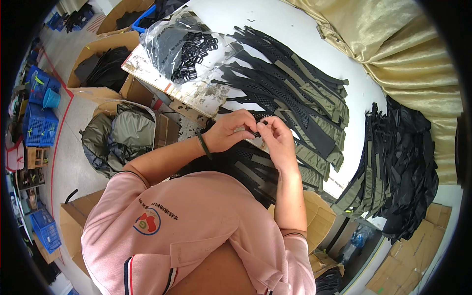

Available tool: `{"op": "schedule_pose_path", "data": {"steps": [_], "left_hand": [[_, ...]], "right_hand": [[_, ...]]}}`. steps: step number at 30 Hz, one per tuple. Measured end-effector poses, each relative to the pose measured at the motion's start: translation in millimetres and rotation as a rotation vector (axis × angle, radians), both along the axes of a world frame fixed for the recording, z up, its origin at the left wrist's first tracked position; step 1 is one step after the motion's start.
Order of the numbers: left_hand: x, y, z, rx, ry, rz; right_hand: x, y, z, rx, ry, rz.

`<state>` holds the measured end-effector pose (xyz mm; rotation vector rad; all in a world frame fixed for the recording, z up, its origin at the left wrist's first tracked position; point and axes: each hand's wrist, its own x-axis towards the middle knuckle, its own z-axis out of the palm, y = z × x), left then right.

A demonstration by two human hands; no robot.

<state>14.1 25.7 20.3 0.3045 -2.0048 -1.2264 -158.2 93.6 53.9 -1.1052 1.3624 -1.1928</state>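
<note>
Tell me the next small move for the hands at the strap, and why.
Probably push the small black buckle further along the strap. Both hands, left hand and right hand, pinch it between fingertips over the strap pile, so it looks only partly threaded. How far it sits is too small to tell.

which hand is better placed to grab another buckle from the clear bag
Left, probably. The left hand is on the side of the clear bag of black buckles; the right hand sits farther away. Both pinch a small black piece now.
</note>
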Motion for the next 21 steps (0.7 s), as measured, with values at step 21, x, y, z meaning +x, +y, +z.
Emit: {"op": "schedule_pose_path", "data": {"steps": [21], "left_hand": [[-3.3, -12.5, -12.7, 1.224, 0.004, -0.091]], "right_hand": [[-70.6, -7.1, -2.2, -0.441, 1.367, -0.166]]}}
